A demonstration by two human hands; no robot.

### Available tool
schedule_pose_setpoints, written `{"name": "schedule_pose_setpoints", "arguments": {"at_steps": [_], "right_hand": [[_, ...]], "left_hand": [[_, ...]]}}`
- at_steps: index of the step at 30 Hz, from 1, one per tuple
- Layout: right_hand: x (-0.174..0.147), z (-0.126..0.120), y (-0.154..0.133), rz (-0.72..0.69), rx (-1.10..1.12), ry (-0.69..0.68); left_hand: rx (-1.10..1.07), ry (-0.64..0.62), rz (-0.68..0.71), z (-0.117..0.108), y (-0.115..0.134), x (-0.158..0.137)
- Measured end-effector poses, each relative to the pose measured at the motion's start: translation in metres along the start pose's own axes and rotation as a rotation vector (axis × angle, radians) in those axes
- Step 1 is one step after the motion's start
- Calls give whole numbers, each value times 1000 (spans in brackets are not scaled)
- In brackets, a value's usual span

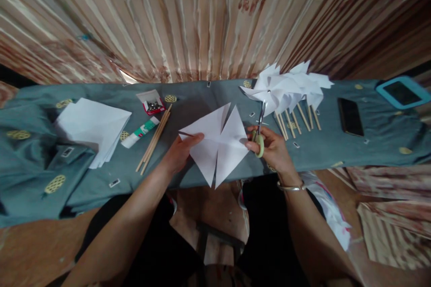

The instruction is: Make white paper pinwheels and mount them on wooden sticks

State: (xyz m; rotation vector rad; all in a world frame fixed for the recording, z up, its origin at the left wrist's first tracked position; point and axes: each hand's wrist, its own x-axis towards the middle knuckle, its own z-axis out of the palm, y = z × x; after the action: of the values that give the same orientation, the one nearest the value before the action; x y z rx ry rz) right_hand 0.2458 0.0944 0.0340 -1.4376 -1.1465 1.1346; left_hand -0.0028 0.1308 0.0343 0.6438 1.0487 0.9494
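A white paper square (205, 154), slit inward from its corners, is held up over the near edge of the table. My left hand (180, 152) pinches its left corner, thumb on top beside a slit. In my right hand (272, 147) are scissors (260, 130) with pale green handles, their metal blades pointing away from me. That hand's fingertips also meet the paper's right corner; whether they grip it is hard to see. Finished paper pinwheels (269, 90) on wooden sticks lie overlapped just beyond the scissors.
On the cloth-covered table (195, 94) at left lie white paper sheets (94, 125), a glue stick (140, 132), wooden sticks (155, 139) and a small box of metal pins (151, 102). A phone (350, 116) and a blue-framed tablet (402, 93) are at right. A curtain (208, 22) hangs behind.
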Motion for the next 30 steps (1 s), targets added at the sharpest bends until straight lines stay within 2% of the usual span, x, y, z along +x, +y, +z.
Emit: {"name": "schedule_pose_setpoints", "arguments": {"at_steps": [3,9,13,17,21,24,30], "right_hand": [[-1,3,1,16,-4,-42],[-1,7,-1,69,9,-45],[0,14,-1,86,65,24],[3,26,5,111,154,148],[7,39,11,123,236,259],[9,49,14,115,238,255],[6,65,14,140,244,180]], "left_hand": [[21,7,-11,1,-4,0],[-9,17,-26,-2,-7,3],[-123,-30,-80,4,2,0],[-248,-174,-62,10,11,-5],[-291,-266,8,11,4,-6],[-252,-253,14,15,-8,-6],[-105,-109,6,27,-26,-10]]}}
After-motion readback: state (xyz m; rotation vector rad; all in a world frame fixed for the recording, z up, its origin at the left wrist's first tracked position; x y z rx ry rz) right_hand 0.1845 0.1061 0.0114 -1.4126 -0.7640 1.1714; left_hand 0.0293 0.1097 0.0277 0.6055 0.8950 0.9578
